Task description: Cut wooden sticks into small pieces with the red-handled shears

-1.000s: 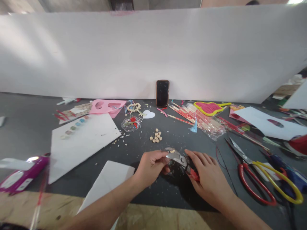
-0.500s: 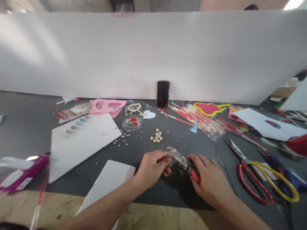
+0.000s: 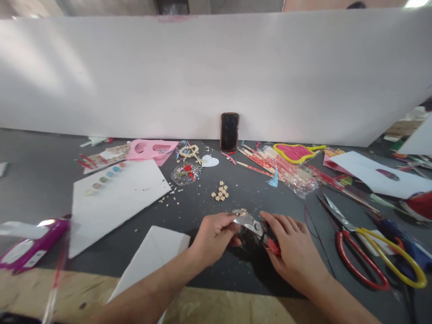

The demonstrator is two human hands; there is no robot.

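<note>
Left hand [image 3: 214, 236]: one. Right hand [image 3: 290, 240]: one. Cutters [image 3: 252, 225]: one pair. Flower beads [image 3: 222, 194]: around nine in pile, overlap hiding exact number. Phone [image 3: 229, 131]: one. Scissors [image 3: 347, 225]: one pair. Glue gun [image 3: 33, 247]: one, purple. Larger white board [image 3: 118, 202]: one. Smaller white board [image 3: 158, 247]: one. Colour patches [image 3: 103, 179]: six in row. Pink sheet [image 3: 150, 151]: one. Heart [image 3: 211, 161]: one, white. Bead ring [image 3: 195, 148]: one. Tassel [image 3: 274, 178]: one, blue. Fan [image 3: 294, 153]: one, yellow-edged. Clear dish [image 3: 178, 179]: one. Sticks [image 3: 270, 168]: many, too bunched to count. White chips [image 3: 177, 203]: many, too small to count. White panel [image 3: 168, 76]: one. Table [image 3: 202, 198]: one.
</note>
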